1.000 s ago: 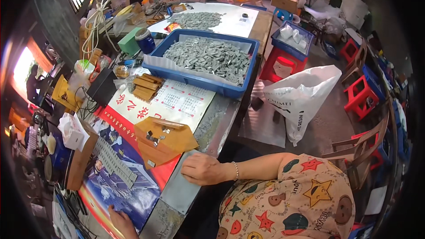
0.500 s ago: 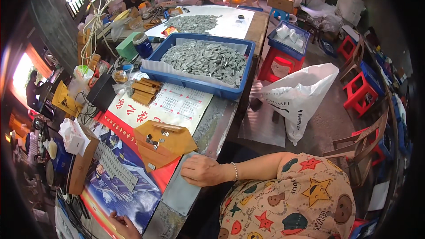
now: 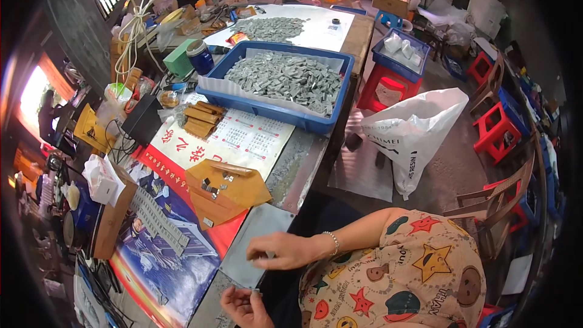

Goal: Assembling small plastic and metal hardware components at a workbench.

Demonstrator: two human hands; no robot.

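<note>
Low at the table's near edge, my left hand (image 3: 244, 307) is closed, palm up, with its fingertips pinched together; whatever lies between them is too small to name. My right hand (image 3: 284, 251), wearing a bead bracelet (image 3: 331, 242), hovers over a flat grey plate (image 3: 267, 226) with its fingers bent in. I cannot make out anything in that grip. Just beyond the plate lies an amber-brown sheet (image 3: 237, 197) carrying several small dark and silvery pieces (image 3: 209, 188). Rows of small grey pieces (image 3: 161, 222) form a strip on a blue and red poster (image 3: 182, 267).
A blue tray (image 3: 261, 112) full of grey pieces stands farther back, with brown bars (image 3: 201, 119) beside it. More grey pieces (image 3: 270, 29) lie on a white sheet. At right are a white sack (image 3: 419, 140) and red stools (image 3: 497, 133). A wooden box (image 3: 115, 218) sits left.
My left hand has moved right and in toward the plate, its fingers now pinched. My right hand has lifted off the plate's far part and come slightly nearer me.
</note>
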